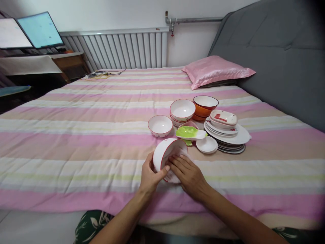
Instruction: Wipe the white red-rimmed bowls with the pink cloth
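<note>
My left hand (150, 174) grips a white bowl (161, 152) with a red rim, thumb over the near edge and fingers behind it. The bowl is tilted on its side, its mouth facing right. Inside it, my right hand (189, 173) presses a pale cloth (174, 177) against the inner wall, the cloth partly hidden under the fingers. Just beyond stands a single red-rimmed bowl (160, 126), upright. To its right is a stack of similar bowls (182, 110). A green and white leaf-shaped dish (189, 132) and small white dishes (207, 145) lie close to my right hand.
Orange bowls (202, 110) stand behind the stack. At right, plates (242, 136) are piled, with rectangular dishes (223, 118) on top. Everything sits on a striped bedsheet (88, 135). A pink pillow (218, 70) rests by the grey headboard (274, 51); cables (105, 73) lie at the far left.
</note>
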